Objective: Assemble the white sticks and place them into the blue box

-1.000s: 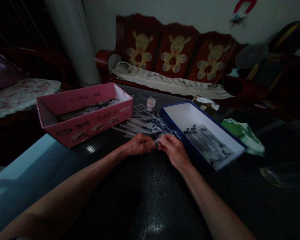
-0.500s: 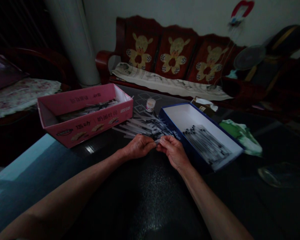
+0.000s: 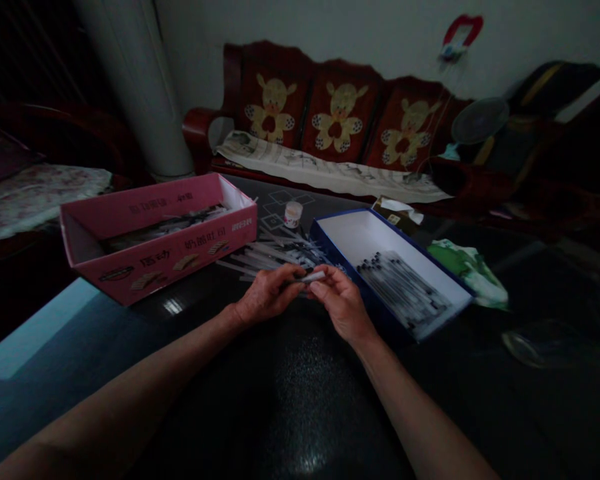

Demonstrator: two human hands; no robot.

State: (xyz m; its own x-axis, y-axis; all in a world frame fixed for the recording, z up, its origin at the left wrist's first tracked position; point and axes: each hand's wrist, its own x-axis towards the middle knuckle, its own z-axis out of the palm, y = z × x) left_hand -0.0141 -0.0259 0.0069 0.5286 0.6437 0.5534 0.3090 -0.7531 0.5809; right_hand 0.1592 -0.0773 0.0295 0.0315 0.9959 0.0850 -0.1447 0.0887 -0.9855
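Pinching a slim white tube (image 3: 313,277) — possibly a pen barrel — with fingers of left hand (image 3: 267,297) and right hand (image 3: 341,305) clamped on its ends. Held just above the counter (image 3: 300,400), near the loose pile (image 3: 270,253) — between pink box (image 3: 170,257) and blue box (image 3: 365,233).

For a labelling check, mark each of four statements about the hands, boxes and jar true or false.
1. The left hand and right hand hold one thin white tube between them. True.
2. The blue box is empty. False: dark-tipped tubes lie in it.
3. The pink box stands left of the blue box. True.
4. The small jar sits inside the pink box. False: it stands on the table beyond the loose tubes.
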